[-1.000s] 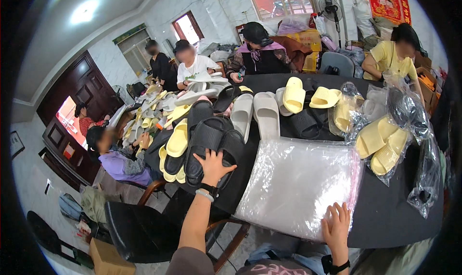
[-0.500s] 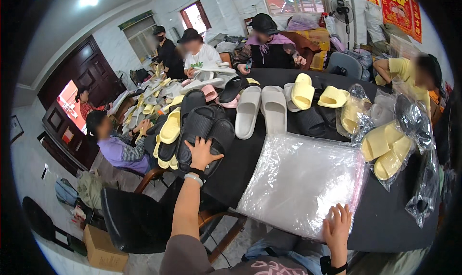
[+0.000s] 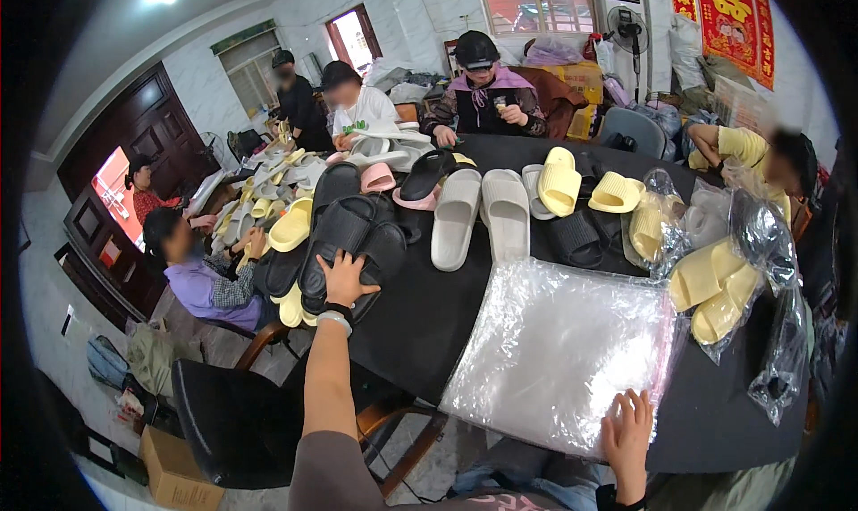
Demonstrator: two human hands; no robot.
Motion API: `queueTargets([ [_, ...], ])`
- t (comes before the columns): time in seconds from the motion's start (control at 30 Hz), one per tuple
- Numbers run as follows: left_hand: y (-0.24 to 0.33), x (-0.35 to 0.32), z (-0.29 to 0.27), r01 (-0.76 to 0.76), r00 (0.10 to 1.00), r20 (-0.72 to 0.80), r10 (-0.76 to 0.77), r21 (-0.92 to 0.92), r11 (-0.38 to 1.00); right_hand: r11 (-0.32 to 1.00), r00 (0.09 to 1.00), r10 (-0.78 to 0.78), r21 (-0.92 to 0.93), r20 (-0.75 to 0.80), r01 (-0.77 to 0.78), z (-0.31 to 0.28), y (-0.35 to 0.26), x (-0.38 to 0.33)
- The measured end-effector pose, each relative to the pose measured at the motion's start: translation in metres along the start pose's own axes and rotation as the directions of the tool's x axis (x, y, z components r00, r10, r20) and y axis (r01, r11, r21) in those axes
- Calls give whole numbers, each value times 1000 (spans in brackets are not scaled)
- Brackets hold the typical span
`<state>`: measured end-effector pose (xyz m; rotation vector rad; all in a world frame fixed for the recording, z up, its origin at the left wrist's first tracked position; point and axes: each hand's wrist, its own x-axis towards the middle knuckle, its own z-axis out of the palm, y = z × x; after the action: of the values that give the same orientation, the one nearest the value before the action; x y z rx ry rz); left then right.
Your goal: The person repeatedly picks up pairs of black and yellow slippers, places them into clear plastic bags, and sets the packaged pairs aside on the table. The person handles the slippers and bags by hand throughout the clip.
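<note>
Left hand [image 3: 344, 277] flat on a black slide sandal [image 3: 335, 243], fingers spread, left of the clear plastic bags [image 3: 559, 354]. Right hand [image 3: 628, 439] open, fingers spread on the bags' near edge. Probably light, soft, bendy foam; best gripped across the strap.

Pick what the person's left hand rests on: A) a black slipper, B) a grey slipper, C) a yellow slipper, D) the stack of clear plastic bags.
A: the left hand lies flat on a black slipper at the table's near left, while the right hand presses the stack of clear plastic bags.
</note>
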<state>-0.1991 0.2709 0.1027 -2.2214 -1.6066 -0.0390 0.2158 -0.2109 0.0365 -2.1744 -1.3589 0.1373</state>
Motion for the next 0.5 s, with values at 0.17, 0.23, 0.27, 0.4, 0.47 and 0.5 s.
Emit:
queueTargets([
  [0.17, -2, 16, 4, 2, 1000, -16, -2, 22, 1000, 999, 1000, -14, -29, -17, 13, 3, 0, 0],
  [0.23, 2, 22, 1, 11, 1000, -14, -10, 32, 999, 999, 1000, -27, -20, -15, 26, 1, -1, 2],
  [0.27, 9, 23, 1, -4, 1000, -14, 4, 28, 1000, 999, 1000, -17, -48, 0, 17, -1, -1, 2],
  [0.4, 32, 17, -10, -126, 991, -52, 126, -2, 992, 994, 1000, -19, -107, -9, 18, -5, -5, 3],
  [0.47, 43, 9, -11, -167, 984, -58, 168, 17, 986, 991, 999, -41, -126, -31, 37, -9, -10, 3],
  [0.5, 48, 4, -14, -176, 981, -80, 177, 21, 984, 990, 998, -53, -136, -36, 48, -12, -12, 3],
])
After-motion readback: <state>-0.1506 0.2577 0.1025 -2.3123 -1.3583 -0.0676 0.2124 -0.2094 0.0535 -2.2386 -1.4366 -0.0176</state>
